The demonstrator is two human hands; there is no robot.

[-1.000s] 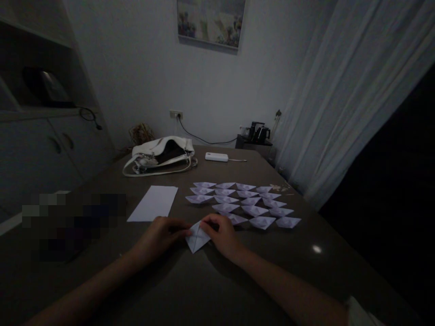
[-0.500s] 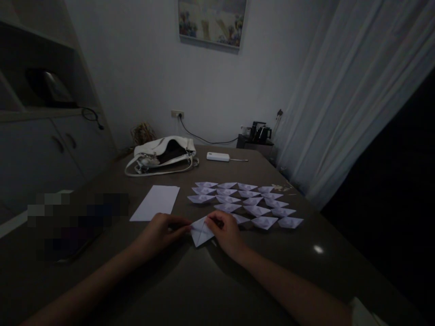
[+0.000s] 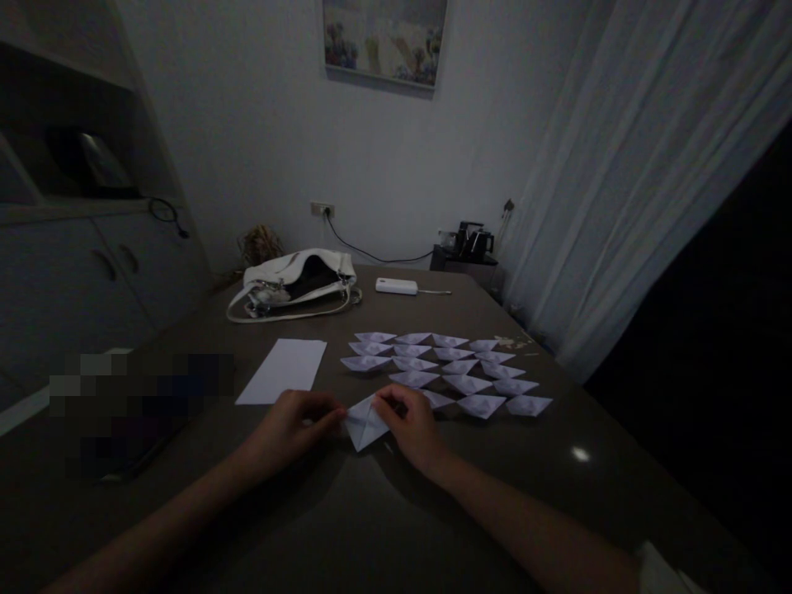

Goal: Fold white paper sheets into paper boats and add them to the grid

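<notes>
A small piece of folded white paper (image 3: 365,426), with crease lines meeting toward its lower point, is held between my two hands above the table. My left hand (image 3: 297,425) pinches its left corner between thumb and fingers. At the upper right edge, my right hand (image 3: 413,425) grips it, the fingertips curled over the paper. Just beyond my right hand stand several folded paper boats (image 3: 468,384) in rows; one is partly hidden behind that hand. A stack of flat white paper sheets (image 3: 285,370) lies beyond my left hand.
On the brown table (image 3: 396,528), a white handbag (image 3: 297,276) lies at the far left and a white power bank (image 3: 397,286) with a short cable at the back. A blurred-out patch (image 3: 148,412) covers something at left. A sheer curtain (image 3: 594,165) hangs at right.
Almost nothing differs. Both hands keep their hold on the folded paper, which has shifted very slightly to the left; the boats and sheets stay in place.
</notes>
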